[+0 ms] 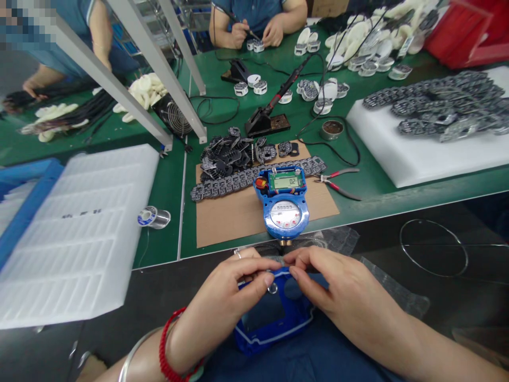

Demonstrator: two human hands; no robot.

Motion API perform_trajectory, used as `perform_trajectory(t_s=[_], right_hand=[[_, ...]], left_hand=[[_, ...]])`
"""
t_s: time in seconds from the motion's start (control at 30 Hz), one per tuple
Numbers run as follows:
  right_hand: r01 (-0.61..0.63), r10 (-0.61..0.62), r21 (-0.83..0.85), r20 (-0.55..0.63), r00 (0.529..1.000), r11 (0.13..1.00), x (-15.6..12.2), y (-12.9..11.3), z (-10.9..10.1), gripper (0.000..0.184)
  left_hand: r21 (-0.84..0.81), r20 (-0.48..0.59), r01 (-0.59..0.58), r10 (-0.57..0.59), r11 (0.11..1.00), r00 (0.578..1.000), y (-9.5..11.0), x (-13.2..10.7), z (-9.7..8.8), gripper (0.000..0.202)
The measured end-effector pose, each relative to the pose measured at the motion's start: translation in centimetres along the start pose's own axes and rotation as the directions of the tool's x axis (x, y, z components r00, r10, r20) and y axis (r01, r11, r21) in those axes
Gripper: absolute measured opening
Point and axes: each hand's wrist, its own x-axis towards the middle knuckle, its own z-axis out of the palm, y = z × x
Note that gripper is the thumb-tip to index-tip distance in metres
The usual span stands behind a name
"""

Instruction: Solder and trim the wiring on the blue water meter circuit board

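Note:
Over my lap, both hands grip a blue plastic cover point(274, 331) with a pale sealing cord along its rim. My left hand point(234, 289) pinches the cover's upper edge with thumb and fingers. From the other side my right hand point(330, 281) presses thumb and fingertips on that same edge, close to the left fingertips. A small round clear piece point(272, 288) shows by my left thumb. Just beyond my hands, at the table edge, lies a blue water meter point(285, 212) with its circuit board and a lit display exposed.
Cardboard point(226, 225) lies under the meter, with a row of circuit boards point(226, 184). Red-handled pliers point(338, 183) rest at right, a soldering iron point(286, 85) in its stand behind. A solder spool point(154, 217) and white tray point(87, 228) are left. Co-workers' hands point(256, 34) work across the table.

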Motion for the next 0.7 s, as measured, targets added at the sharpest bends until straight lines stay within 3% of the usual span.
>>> perform_trajectory(t_s=[0.13, 0.33, 0.7], right_hand=[[0.011, -0.010, -0.032, 0.010, 1.000, 0.999, -0.1, 0.1, 0.0, 0.009], [-0.051, 0.046, 0.084, 0.052, 0.998, 0.995, 0.2, 0.3, -0.2, 0.012], [-0.166, 0.122, 0.261, 0.174, 0.977, 0.951, 0.9, 0.7, -0.8, 0.010]], left_hand=[[-0.019, -0.030, 0.008, -0.008, 1.000, 1.000, 0.0, 0.0, 0.1, 0.024], [-0.047, -0.047, -0.009, 0.007, 0.999, 0.999, -0.9, -0.1, 0.3, 0.024], [-0.068, 0.062, -0.033, 0.038, 0.997, 0.997, -1.0, 0.1, -0.3, 0.024]])
